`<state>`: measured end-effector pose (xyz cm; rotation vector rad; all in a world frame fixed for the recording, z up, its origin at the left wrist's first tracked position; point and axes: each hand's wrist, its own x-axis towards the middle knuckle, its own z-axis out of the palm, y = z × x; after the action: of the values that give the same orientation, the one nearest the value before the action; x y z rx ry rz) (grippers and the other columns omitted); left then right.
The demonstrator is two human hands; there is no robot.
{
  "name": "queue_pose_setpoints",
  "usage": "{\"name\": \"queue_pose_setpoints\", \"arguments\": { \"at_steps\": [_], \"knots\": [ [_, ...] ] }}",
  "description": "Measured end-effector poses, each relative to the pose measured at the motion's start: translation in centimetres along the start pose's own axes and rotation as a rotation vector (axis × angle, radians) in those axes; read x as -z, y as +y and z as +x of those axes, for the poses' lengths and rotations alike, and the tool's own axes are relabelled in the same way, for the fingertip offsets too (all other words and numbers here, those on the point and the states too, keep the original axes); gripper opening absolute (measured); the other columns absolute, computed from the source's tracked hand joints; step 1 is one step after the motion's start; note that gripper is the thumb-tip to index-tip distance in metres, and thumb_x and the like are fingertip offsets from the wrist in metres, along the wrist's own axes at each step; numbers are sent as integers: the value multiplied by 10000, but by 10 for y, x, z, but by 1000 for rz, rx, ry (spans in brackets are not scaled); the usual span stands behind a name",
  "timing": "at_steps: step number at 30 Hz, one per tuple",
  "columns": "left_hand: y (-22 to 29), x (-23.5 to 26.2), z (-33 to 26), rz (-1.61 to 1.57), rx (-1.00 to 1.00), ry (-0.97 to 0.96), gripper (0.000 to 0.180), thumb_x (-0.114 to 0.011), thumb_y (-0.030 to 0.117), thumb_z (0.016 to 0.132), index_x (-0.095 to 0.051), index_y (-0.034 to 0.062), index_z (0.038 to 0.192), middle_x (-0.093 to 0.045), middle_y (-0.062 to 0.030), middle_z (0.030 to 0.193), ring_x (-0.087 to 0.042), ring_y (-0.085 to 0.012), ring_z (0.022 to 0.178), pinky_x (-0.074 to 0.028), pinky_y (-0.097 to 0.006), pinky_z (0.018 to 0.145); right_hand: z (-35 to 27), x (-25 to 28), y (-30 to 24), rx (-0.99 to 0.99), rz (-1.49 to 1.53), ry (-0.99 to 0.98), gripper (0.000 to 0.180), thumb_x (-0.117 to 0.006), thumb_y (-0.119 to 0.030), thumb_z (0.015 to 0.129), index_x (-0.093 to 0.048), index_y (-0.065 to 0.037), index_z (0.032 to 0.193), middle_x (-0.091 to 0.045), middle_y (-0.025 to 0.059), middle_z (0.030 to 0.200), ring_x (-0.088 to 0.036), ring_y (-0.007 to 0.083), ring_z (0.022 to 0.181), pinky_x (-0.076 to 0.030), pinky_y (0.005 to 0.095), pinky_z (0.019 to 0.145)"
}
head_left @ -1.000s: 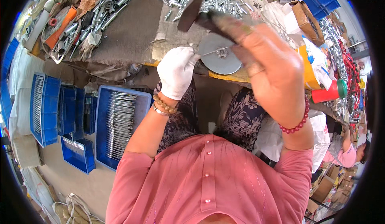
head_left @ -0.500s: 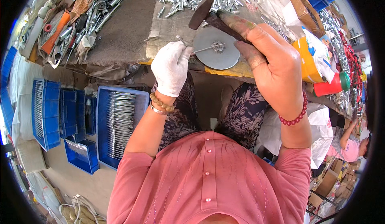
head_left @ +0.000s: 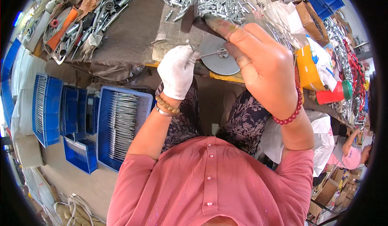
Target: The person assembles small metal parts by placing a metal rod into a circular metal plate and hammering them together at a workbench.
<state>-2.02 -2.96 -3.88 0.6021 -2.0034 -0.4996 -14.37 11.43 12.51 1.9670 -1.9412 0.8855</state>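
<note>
My left hand (head_left: 176, 73), in a white knit glove, is closed around a thin metal rod (head_left: 210, 53). One end of the rod reaches over a round grey metal disc (head_left: 218, 65) at the table's near edge. Another small headed metal end (head_left: 188, 42) sticks up beyond the fingers; whether it belongs to the same rod I cannot tell. My bare right hand (head_left: 264, 60) grips a hammer (head_left: 189, 19) by its handle, raised above the table. The hammer head is smeared by motion. Small silvery bits (head_left: 223, 54) lie on the disc, partly behind my right hand.
A heap of silvery metal sleeves (head_left: 206, 0) lies at the back of the table. Tools and an orange-handled item (head_left: 62, 29) crowd the left. Blue bins with metal rods (head_left: 106, 90) stand below left. A red jar (head_left: 329, 95) and yellow container (head_left: 309, 70) are right.
The hammer and my right hand have moved left, with the hammer head now blurred. My left hand, still on the rod, sits slightly right and lower as the whole view shifts a little.
</note>
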Motion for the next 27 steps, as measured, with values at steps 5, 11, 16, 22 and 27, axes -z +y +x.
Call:
{"name": "queue_pose_setpoints", "arguments": {
  "at_steps": [5, 11, 16, 22, 27],
  "knots": [
    [5, 2, -1, 77, 9, -21, 131, -793, 178, 870, -723, 90, 936, -678, -103, 858, -673, -330, 841, -540, -404, 718, 2, 1, -9, 32, -45, -47, 431, -674, 111, 848, -754, -86, 1222, -641, 115, 887, -659, 326, 771, -538, 393, 688],
    [-1, 0, -1, 10, -5, 32, 112, -789, 148, 876, -729, 77, 937, -706, -112, 899, -682, -342, 843, -546, -408, 731, 8, 13, -13, 61, -121, -66, 357, -701, 113, 846, -744, -30, 1171, -689, 142, 944, -706, 318, 830, -570, 370, 744],
    [3, 5, 3, -80, 47, 4, 68, -750, 99, 938, -727, 36, 943, -707, -124, 876, -681, -333, 789, -542, -373, 732, 0, 20, -2, -21, 52, -5, 283, -696, 107, 908, -720, 43, 1182, -717, 138, 1001, -700, 246, 878, -541, 300, 830],
    [3, 3, 4, -52, 25, -8, 75, -755, 89, 932, -719, 25, 948, -692, -141, 870, -680, -329, 788, -538, -364, 729, -18, 6, 15, -90, 99, 52, 401, -717, 28, 879, -741, -132, 1246, -688, 115, 973, -683, 371, 821, -546, 407, 699],
    [4, 5, 4, 31, 58, -42, 91, -774, 89, 917, -715, 25, 944, -692, -142, 873, -683, -331, 799, -541, -365, 738, -23, 7, 16, -147, 132, 8, 310, -683, 102, 910, -716, 37, 1211, -710, 148, 1002, -688, 263, 871, -535, 292, 820]
  ]
}}
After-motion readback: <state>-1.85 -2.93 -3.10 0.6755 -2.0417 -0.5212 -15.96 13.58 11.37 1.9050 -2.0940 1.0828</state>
